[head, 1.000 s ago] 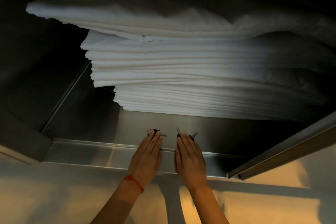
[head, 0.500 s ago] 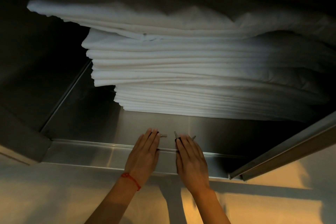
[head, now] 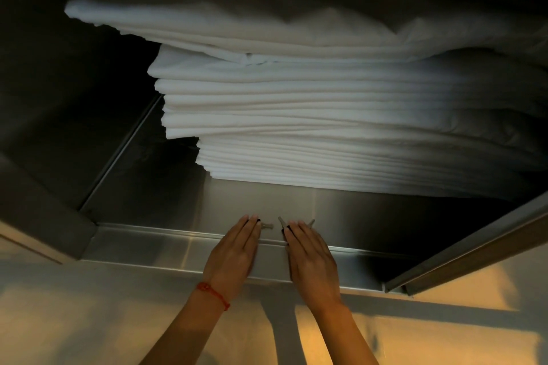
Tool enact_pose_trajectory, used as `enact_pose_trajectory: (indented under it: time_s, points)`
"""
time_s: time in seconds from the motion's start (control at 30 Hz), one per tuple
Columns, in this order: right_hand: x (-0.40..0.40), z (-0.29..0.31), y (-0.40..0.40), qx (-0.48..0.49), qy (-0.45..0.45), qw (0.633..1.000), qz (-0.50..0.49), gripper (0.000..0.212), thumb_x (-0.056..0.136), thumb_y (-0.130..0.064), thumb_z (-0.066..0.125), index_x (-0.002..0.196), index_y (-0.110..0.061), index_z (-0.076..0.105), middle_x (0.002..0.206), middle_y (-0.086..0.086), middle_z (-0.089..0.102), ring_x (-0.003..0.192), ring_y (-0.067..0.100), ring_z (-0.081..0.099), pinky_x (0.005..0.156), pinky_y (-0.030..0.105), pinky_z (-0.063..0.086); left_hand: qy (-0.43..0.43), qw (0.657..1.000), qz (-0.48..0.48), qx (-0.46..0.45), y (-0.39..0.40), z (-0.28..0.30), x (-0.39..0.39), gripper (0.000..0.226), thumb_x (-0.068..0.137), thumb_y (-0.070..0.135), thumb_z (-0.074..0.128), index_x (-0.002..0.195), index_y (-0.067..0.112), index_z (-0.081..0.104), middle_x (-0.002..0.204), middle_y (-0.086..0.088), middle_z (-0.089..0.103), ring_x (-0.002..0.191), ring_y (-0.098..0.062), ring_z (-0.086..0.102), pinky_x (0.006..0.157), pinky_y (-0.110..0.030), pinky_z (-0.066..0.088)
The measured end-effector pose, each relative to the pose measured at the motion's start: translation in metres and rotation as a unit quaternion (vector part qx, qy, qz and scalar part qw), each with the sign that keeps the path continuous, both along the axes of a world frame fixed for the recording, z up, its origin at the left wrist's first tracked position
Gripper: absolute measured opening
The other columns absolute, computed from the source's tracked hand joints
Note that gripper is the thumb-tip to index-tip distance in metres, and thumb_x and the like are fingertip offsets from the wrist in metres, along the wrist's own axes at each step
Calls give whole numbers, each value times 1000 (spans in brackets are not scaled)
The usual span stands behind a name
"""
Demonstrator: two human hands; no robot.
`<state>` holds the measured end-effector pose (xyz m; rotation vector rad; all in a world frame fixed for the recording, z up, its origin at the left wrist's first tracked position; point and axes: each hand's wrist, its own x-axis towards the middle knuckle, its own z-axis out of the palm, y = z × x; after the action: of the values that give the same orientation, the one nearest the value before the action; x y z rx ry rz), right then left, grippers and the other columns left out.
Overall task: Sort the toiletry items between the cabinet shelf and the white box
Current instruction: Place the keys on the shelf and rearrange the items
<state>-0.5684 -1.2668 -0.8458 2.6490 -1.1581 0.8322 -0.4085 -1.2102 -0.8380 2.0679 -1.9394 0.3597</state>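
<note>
My left hand and my right hand lie flat, side by side, on the front edge of the steel cabinet shelf. Their fingers are straight and press on small metal items with dark heads. A short metal tip pokes out beside my left fingertips. Two thin metal tips stick out past my right fingertips. The rest of these items is hidden under my fingers. No white box is in view.
A tall stack of folded white linen fills the shelf behind my hands, with a puffy white bundle on top. A raised steel lip runs along the shelf front. A sliding-door rail slants across the right side.
My fingers now cover more of the small items: the ring and dark heads that showed past my fingertips a second ago are mostly hidden. The hands stay at the shelf edge.
</note>
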Motion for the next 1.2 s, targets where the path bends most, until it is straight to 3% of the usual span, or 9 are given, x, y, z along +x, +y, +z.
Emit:
enact_pose_trajectory:
  time_s: [0.07,0.13,0.17,0.2,0.23,0.3,0.67,1.2]
  points:
    - [3,3,2,16,-3,1000,8,63,41,1,92,100,-7,74,105,9,71,98,24,68,81,40,54,-4,1000,-14,-5,2,4,1,72,26,-5,93,95,-3,72,100,-16,71,90,-28,70,112,-18,-6]
    - [5,4,2,19,-10,1000,19,62,40,-1,93,99,-7,75,104,8,72,98,23,69,81,40,55,-5,999,-26,-19,4,5,3,74,22,-6,92,94,-3,72,99,-16,71,88,-27,71,112,-17,-4]
    - [6,4,3,22,-13,999,23,61,41,-1,94,98,-8,75,104,8,72,98,23,69,80,39,55,-1,999,-37,-25,5,1,4,76,21,-5,92,94,-3,73,99,-15,72,88,-26,71,112,-14,4]
    - [6,3,3,21,-14,999,27,60,41,-2,94,98,-8,75,104,8,72,97,23,69,80,39,55,1,999,-48,-22,7,-1,4,77,19,-3,93,93,-2,73,99,-15,72,87,-25,71,107,-11,23]
    - [6,2,3,22,-15,999,29,59,41,-2,94,97,-8,75,103,8,72,97,23,69,80,39,55,7,998,-56,-11,8,-1,4,78,17,0,94,93,-1,73,99,-14,72,87,-25,71,92,-15,44]
    - [7,0,3,28,-26,999,35,57,42,-2,94,96,-8,76,102,8,72,96,23,69,79,40,56,20,998,-66,-1,11,-2,5,80,14,4,95,92,1,74,99,-14,72,87,-24,71,70,-30,56]
    - [9,-3,2,-11,-42,997,63,46,46,-5,93,89,-8,77,95,7,74,90,22,71,78,37,57,34,994,-90,-44,17,-8,10,70,25,-6,92,93,-1,73,98,-16,72,87,-25,71,70,-35,57]
    - [14,12,0,-55,-59,992,93,50,46,-4,93,92,-2,75,95,13,73,88,24,71,83,37,53,5,988,-114,-101,24,11,21,67,21,9,96,84,0,75,90,-17,73,80,-28,72,69,-36,56]
